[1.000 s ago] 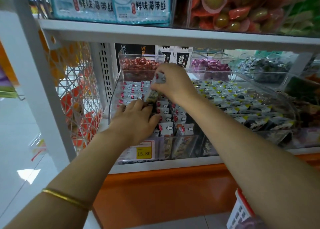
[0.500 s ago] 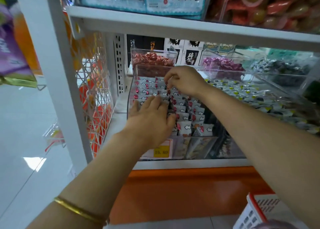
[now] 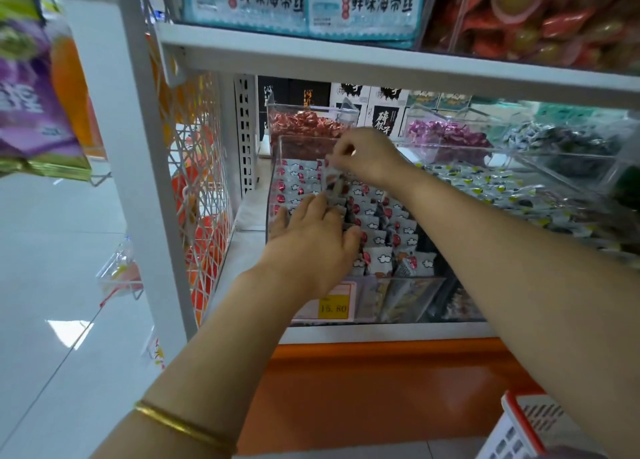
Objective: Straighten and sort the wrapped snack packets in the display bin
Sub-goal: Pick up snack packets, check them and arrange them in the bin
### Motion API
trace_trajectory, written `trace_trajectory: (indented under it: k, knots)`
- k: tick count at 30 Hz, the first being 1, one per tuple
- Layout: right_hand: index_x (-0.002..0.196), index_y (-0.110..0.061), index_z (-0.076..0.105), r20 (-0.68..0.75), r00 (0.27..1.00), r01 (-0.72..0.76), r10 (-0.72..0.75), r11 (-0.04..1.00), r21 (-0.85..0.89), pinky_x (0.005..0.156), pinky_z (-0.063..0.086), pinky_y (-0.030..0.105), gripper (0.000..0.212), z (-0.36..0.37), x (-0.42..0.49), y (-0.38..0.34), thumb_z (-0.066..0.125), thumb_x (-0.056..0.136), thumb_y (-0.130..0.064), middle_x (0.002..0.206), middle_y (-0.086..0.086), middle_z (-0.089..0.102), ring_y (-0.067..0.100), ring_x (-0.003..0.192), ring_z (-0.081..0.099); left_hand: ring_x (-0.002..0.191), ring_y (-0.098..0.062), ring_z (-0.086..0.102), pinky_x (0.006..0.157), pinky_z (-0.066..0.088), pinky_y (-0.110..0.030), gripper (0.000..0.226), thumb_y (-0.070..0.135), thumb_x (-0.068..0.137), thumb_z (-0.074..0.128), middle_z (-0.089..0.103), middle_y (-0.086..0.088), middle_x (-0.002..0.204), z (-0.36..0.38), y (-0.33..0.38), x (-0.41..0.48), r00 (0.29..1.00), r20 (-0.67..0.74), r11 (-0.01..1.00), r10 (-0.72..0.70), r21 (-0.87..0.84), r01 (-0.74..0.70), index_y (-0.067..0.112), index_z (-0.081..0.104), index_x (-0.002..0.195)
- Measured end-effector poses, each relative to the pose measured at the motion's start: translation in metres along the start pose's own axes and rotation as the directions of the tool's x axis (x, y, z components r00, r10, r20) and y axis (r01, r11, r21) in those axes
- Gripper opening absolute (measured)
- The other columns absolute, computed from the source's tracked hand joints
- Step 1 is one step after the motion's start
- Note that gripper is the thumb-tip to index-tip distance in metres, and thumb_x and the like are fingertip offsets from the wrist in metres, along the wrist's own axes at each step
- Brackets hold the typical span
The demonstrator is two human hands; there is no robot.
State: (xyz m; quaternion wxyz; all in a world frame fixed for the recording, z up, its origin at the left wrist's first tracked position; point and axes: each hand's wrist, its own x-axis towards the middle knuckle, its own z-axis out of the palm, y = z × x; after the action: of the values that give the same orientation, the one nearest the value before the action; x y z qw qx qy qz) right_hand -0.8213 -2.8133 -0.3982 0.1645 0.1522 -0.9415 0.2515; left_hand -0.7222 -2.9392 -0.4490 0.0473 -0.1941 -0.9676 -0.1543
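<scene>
A clear display bin [image 3: 273, 195] on the middle shelf holds several small white snack packets [image 3: 379, 247] with red dots and cloud prints, laid in rows. My left hand [image 3: 311, 236] lies flat on the packets at the bin's left side, fingers straight and spread. My right hand [image 3: 367, 157] hovers over the bin's back part and pinches one packet [image 3: 334, 184] that hangs down from its fingertips, just above the left hand's fingers.
A yellow price tag [image 3: 333, 308] reading 15.80 sticks to the bin's front. Neighbouring clear bins hold red candies [image 3: 304, 126], purple candies [image 3: 446, 136] and green-marked packets [image 3: 485, 184]. A white upright post [image 3: 138, 167] and a wire mesh panel [image 3: 201, 181] stand left. A white-and-red basket [image 3: 519, 427] sits lower right.
My right hand has lifted slightly with a packet pinched in its fingers. My left hand stays pressed on the packets. The camera has shifted a little closer.
</scene>
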Motion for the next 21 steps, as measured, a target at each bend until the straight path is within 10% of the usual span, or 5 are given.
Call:
trace_trajectory:
  k: [4, 7, 10, 17, 21]
  knots:
    - [0.081, -0.012, 0.052, -0.348, 0.929, -0.018, 0.124, 0.957, 0.291, 0.069, 0.047, 0.026, 0.013, -0.020, -0.028, -0.004, 0.051, 0.094, -0.011, 0.085, -0.004, 0.053, 0.015, 0.082, 0.056, 0.122, -0.033, 0.040, 0.099, 0.034, -0.035, 0.031, 0.028, 0.099, 0.033, 0.045, -0.016, 0.127, -0.009, 0.001, 0.002, 0.989, -0.142, 0.966, -0.042, -0.260, 0.004, 0.003, 0.048, 0.112]
    - [0.080, -0.015, 0.044, -0.436, 0.862, 0.018, 0.258, 0.844, 0.536, 0.056, 0.054, 0.030, 0.018, -0.028, -0.068, -0.005, 0.048, 0.096, -0.008, 0.087, 0.004, 0.055, 0.018, 0.070, 0.063, 0.089, -0.031, 0.056, 0.068, 0.039, -0.026, 0.033, 0.018, 0.099, 0.037, 0.053, -0.013, 0.117, -0.017, 0.002, 0.000, 0.954, -0.282, 0.883, -0.107, -0.467, -0.039, 0.003, 0.046, 0.127]
    - [0.083, -0.012, 0.046, -0.385, 0.834, 0.029, 0.395, 0.665, 0.747, 0.046, 0.051, 0.021, 0.014, -0.034, -0.111, -0.006, 0.048, 0.096, -0.006, 0.083, 0.006, 0.058, 0.011, 0.056, 0.062, 0.075, -0.011, 0.058, 0.066, 0.047, -0.016, 0.041, 0.023, 0.099, 0.040, 0.062, -0.003, 0.108, -0.021, 0.007, -0.007, 0.934, -0.313, 0.780, -0.173, -0.622, -0.064, 0.010, 0.042, 0.138]
    - [0.085, -0.006, 0.054, -0.143, 0.862, 0.005, 0.487, 0.273, 0.962, 0.053, 0.053, 0.022, 0.011, -0.033, -0.158, -0.006, 0.048, 0.095, -0.005, 0.078, 0.008, 0.063, 0.012, 0.057, 0.064, 0.089, -0.035, 0.065, 0.079, 0.054, -0.046, 0.026, 0.025, 0.097, 0.045, 0.068, -0.018, 0.094, -0.016, 0.024, -0.022, 0.968, -0.133, 0.513, -0.211, -0.859, -0.006, 0.005, 0.062, 0.100]
    - [0.077, -0.006, 0.062, -0.029, 0.903, 0.003, 0.429, 0.063, 0.998, 0.054, 0.054, 0.022, 0.019, -0.038, -0.164, 0.000, 0.052, 0.091, 0.000, 0.068, 0.005, 0.066, 0.014, 0.060, 0.066, 0.077, -0.018, 0.061, 0.070, 0.054, -0.027, 0.019, 0.024, 0.093, 0.053, 0.065, -0.003, 0.078, -0.016, 0.021, -0.022, 0.971, -0.105, 0.368, -0.213, -0.930, -0.020, 0.013, 0.067, 0.087]
